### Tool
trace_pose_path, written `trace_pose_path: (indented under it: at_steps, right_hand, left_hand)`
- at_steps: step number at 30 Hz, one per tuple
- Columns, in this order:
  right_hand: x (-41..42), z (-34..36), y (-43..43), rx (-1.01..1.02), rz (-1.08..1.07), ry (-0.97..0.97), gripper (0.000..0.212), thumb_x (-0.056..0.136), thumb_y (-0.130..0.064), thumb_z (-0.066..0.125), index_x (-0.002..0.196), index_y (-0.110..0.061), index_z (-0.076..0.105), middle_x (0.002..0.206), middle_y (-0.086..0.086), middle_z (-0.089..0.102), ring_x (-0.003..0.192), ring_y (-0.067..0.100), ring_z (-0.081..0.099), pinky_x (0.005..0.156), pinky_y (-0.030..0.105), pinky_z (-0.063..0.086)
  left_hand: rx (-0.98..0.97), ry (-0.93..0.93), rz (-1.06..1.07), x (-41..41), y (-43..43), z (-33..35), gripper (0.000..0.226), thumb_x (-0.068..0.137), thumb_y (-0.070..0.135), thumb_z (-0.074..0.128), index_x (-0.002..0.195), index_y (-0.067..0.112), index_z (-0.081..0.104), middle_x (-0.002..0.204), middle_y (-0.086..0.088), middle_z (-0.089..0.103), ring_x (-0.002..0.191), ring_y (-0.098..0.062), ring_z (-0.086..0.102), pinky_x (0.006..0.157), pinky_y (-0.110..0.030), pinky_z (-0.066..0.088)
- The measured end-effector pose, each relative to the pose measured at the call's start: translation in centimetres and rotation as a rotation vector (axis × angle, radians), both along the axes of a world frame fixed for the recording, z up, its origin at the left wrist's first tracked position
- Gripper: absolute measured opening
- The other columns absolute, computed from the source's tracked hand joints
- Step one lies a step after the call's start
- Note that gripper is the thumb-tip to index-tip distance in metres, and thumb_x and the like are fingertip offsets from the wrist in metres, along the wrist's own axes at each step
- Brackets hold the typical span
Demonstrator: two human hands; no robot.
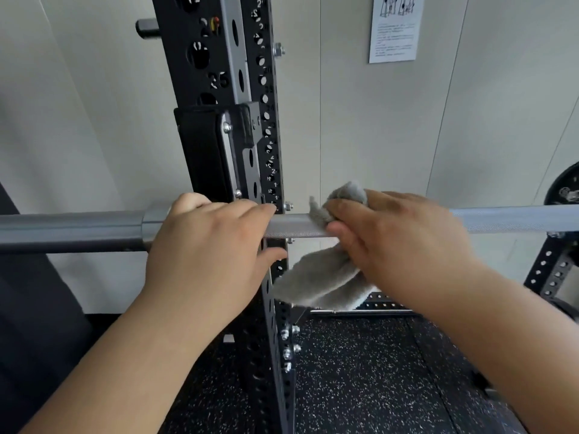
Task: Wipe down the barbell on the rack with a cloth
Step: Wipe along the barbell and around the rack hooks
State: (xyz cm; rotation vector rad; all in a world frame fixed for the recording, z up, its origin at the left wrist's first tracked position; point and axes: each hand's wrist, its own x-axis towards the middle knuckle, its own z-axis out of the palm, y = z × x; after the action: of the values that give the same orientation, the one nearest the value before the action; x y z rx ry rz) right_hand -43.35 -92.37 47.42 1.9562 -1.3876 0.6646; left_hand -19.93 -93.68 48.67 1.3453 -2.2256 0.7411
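One grey, knurled barbell rests on one black rack. The left hand curls round it; the right hand clutches one crumpled grey cloth against it.

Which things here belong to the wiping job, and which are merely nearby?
Job: barbell, cloth, rack, left hand gripping the barbell, right hand holding the cloth on it.
Nearby: wall poster, weight plate, speckled floor.
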Motion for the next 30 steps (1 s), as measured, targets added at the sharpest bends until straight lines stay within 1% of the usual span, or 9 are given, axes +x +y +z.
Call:
trace_pose_path:
  at_steps: [2, 5, 9, 12, 17, 20, 23, 28, 30]
  right_hand:
    - [-2.0, 0.7, 0.9, 0.028, -0.078, -0.025, 0.05, 0.108, -0.056, 0.022, 0.104, -0.036, 0.067, 0.069, -0.013, 0.057, 0.052, 0.013, 0.054, 0.051, 0.022, 0.043]
    - [-1.6, 0.4, 0.8, -0.076, -0.101, -0.069, 0.042, 0.108, -0.048, 0.031, 0.098, -0.032, 0.069, 0.072, -0.008, 0.061, 0.056, 0.023, 0.058, 0.052, 0.027, 0.037]
    - [1.3, -1.7, -0.4, -0.068, 0.044, 0.061, 0.035, 0.103, -0.039, 0.051, 0.135, -0.029, 0.061, 0.097, -0.001, 0.066, 0.078, 0.027, 0.059, 0.071, 0.038, 0.046]
    - [-1.8, -1.3, 0.1, -0.06, 0.126, 0.072, 0.045, 0.095, -0.036, 0.069, 0.14, -0.031, 0.061, 0.094, -0.003, 0.066, 0.073, 0.026, 0.061, 0.069, 0.038, 0.054]
    - [-3.4, -0.1, 1.1, -0.049, 0.083, -0.047, 0.034, 0.101, -0.051, 0.051, 0.124, -0.035, 0.071, 0.08, -0.004, 0.067, 0.063, 0.028, 0.061, 0.057, 0.032, 0.051]
    - [-0.4, -0.9, -0.4, -0.058, 0.14, 0.027, 0.034, 0.099, -0.046, 0.06, 0.13, -0.032, 0.067, 0.079, -0.004, 0.062, 0.061, 0.022, 0.056, 0.057, 0.031, 0.05]
    - [-0.3, -0.5, -0.9, -0.068, 0.201, 0.063, 0.039, 0.102, -0.048, 0.054, 0.136, -0.032, 0.065, 0.083, -0.006, 0.064, 0.058, 0.017, 0.053, 0.053, 0.029, 0.05]
    - [-4.1, 0.4, 0.9, -0.007, 0.085, -0.042, 0.046, 0.102, -0.061, 0.035, 0.119, -0.039, 0.072, 0.071, -0.01, 0.062, 0.051, 0.019, 0.054, 0.048, 0.022, 0.04]
    - [-2.8, 0.5, 0.7, -0.013, 0.046, -0.051, 0.044, 0.103, -0.058, 0.036, 0.108, -0.035, 0.073, 0.069, -0.008, 0.059, 0.052, 0.022, 0.053, 0.049, 0.023, 0.033]
  left_hand:
    - [-0.003, -0.002, -0.004, -0.4, 0.1, -0.1, 0.052, 0.082, 0.06, 0.064, 0.12, 0.025, 0.071, 0.104, 0.01, 0.076, 0.083, -0.024, 0.07, 0.091, -0.044, 0.048]
    - [-0.036, 0.004, 0.022, -1.3, 0.0, 0.2, 0.033, 0.088, 0.056, 0.057, 0.096, 0.027, 0.071, 0.084, 0.01, 0.072, 0.069, -0.027, 0.062, 0.078, -0.04, 0.048]
    - [0.038, 0.081, -0.027, -1.1, -0.5, 1.0, 0.031, 0.09, 0.058, 0.051, 0.087, 0.032, 0.068, 0.078, 0.013, 0.066, 0.069, -0.026, 0.053, 0.073, -0.04, 0.05]
    - [0.09, 0.05, -0.028, -1.1, -0.5, 1.4, 0.034, 0.091, 0.061, 0.046, 0.087, 0.033, 0.065, 0.075, 0.015, 0.06, 0.073, -0.023, 0.052, 0.076, -0.04, 0.05]
    - [0.229, -0.011, 0.011, -1.0, -1.2, 3.0, 0.027, 0.094, 0.061, 0.052, 0.088, 0.036, 0.059, 0.08, 0.014, 0.06, 0.086, -0.015, 0.055, 0.073, -0.034, 0.044]
    - [0.322, -0.004, 0.023, -1.1, -1.4, 4.0, 0.025, 0.093, 0.06, 0.059, 0.086, 0.036, 0.062, 0.076, 0.012, 0.06, 0.079, -0.009, 0.054, 0.063, -0.032, 0.039]
    - [0.351, 0.011, 0.019, -1.3, -1.2, 4.2, 0.025, 0.093, 0.059, 0.062, 0.084, 0.036, 0.063, 0.073, 0.011, 0.06, 0.074, -0.005, 0.053, 0.064, -0.031, 0.042]
    - [0.251, -0.011, 0.046, -1.4, -0.5, 3.3, 0.023, 0.098, 0.06, 0.049, 0.096, 0.041, 0.061, 0.085, 0.016, 0.062, 0.086, -0.009, 0.054, 0.059, -0.021, 0.027]
    - [0.138, -0.053, 0.027, -1.4, -0.5, 2.3, 0.031, 0.097, 0.061, 0.04, 0.1, 0.037, 0.059, 0.089, 0.015, 0.062, 0.088, -0.016, 0.056, 0.065, -0.028, 0.034]
